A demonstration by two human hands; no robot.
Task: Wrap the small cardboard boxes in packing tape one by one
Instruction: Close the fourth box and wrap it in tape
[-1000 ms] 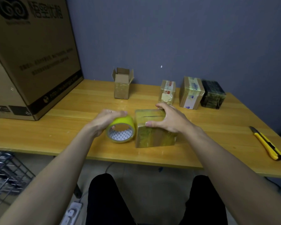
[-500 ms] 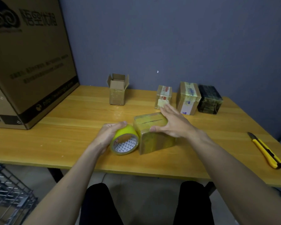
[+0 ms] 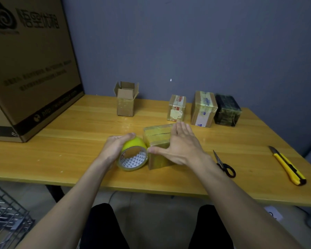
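On the table (image 3: 61, 150), a large carton (image 3: 31, 69) stands far left. The left hand (image 3: 115, 150) curls round the tape roll (image 3: 133, 156), touching the small box (image 3: 156, 141) under the flat, open right hand (image 3: 181, 146). Behind stand an open-topped box (image 3: 125, 103) and three wrapped boxes (image 3: 204, 109); scissors (image 3: 223, 164) and a knife (image 3: 287, 166) lie right.

Grey-blue wall (image 3: 196, 44) behind, matte, one small pale mark. Yellow wood-grain worktop (image 3: 70, 150) set against it. Wire rack (image 3: 5, 218) lower left. Pale floor (image 3: 151, 203) beneath; dim, even light.

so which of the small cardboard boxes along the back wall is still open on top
The plain brown cardboard box standing alone at the far left of the row: its top flaps stand up, while the three boxes to its right are taped shut.
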